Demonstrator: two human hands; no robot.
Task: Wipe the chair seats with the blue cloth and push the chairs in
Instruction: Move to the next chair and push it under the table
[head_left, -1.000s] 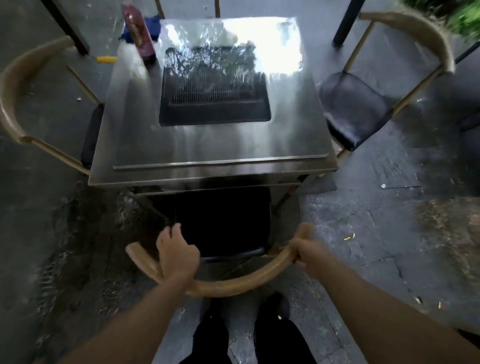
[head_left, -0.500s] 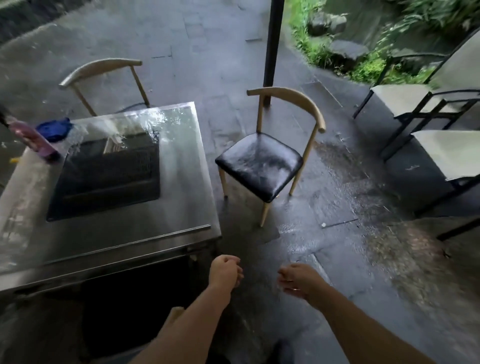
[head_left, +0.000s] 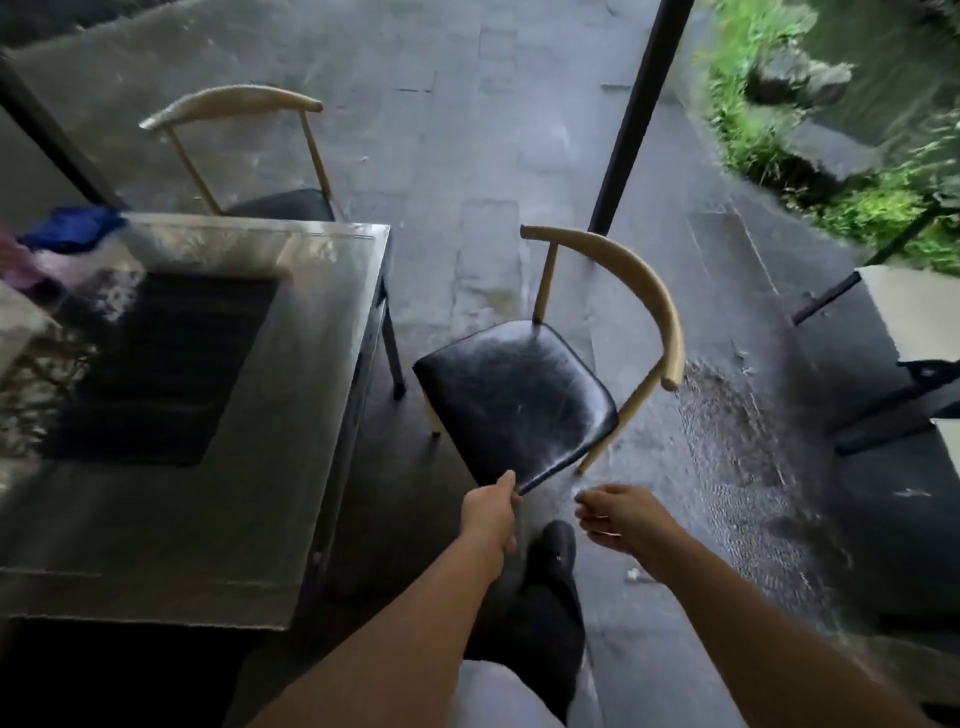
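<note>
Two wooden-backed chairs stood by the steel table (head_left: 317, 426). The nearer chair (head_left: 519, 400), with its black padded seat and curved tan backrest, stood apart from the table's right side, turned at an angle on the wet stone floor (head_left: 498, 171). The farther chair (head_left: 244, 104) sat at the table's far edge, its dark seat tucked partly behind the tabletop. The blue cloth (head_left: 72, 228) lay bunched on the far left corner of the table, well apart from both hands, beside a blurred pink object (head_left: 21, 265) that could not be identified. A dark rectangular grill recess (head_left: 166, 364) was set into the tabletop.

The left hand (head_left: 491, 512) reached forward with its fingertips at the near corner of the nearer chair's seat; whether they pinched the edge or only touched it could not be told. The right hand (head_left: 615, 512) hovered just beside that corner, fingers loosely curled and holding nothing, not touching the chair.

A black post (head_left: 639, 114) rose behind the nearer chair. Grass and rocks (head_left: 779, 114) lay at the upper right, and part of a pale lounge chair (head_left: 914, 312) showed at the right edge. The person's dark shoe (head_left: 558, 545) was on the floor between the forearms.
</note>
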